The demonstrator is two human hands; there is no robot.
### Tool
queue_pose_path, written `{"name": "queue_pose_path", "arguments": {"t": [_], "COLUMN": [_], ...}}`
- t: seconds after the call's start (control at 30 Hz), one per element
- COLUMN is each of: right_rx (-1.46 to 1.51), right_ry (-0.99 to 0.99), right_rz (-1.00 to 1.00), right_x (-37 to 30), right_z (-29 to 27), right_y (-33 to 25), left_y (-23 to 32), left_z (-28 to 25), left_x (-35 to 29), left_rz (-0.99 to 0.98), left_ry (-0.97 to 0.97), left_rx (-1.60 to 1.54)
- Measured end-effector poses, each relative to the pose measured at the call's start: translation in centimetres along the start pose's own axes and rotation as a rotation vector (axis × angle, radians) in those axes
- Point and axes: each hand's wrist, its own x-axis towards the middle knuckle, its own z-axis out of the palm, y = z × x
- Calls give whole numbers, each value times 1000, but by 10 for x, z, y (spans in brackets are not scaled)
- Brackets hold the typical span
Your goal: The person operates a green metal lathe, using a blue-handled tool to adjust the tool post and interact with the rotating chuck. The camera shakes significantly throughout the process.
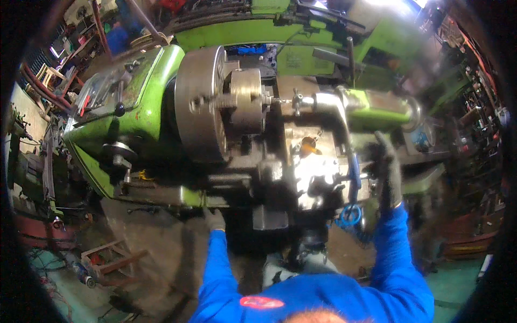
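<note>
My left hand (215,220), in a grey glove, is at the front lower edge of a green lathe (156,102). Its fingers look curled at the base of a thin upright part there; what they grip is too small to make out. My right hand (391,169), gloved and slightly blurred, is raised with its fingers stretched out in front of the green tailstock (379,109), holding nothing. A large chuck (199,102) holds a round metal workpiece (247,101). Facing it is a drill chuck (297,102) in the tailstock.
Beside my right hand are a blue-covered lever (354,171) and a blue handwheel (350,215). A cup with something orange (309,145) stands on the carriage. Another green machine (231,33) is behind. A wooden frame (113,261) lies on the floor at left.
</note>
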Motion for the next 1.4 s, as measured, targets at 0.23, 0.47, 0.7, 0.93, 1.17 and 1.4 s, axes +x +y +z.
{"name": "queue_pose_path", "arguments": {"t": [0.23,0.47,0.7,0.93,1.17,1.4], "right_rx": [-499,-967,-1167,-1157,-1116,-810], "right_ry": [-213,-686,-979,-915,-634,-508], "right_rz": [-37,28,75,-33,-327,-480], "right_x": [77,125,141,142,137,122], "right_z": [-6,66,102,104,79,48], "right_y": [6,34,52,72,82,58], "left_y": [54,41,-48,-30,-47,-49], "left_z": [-35,-24,6,14,22,20], "left_x": [-30,-36,-49,-65,-57,-70], "left_rz": [-1,191,192,45,119,-37], "left_ry": [-22,-30,-62,-148,-163,-150], "left_rx": [326,664,935,792,767,708]}}
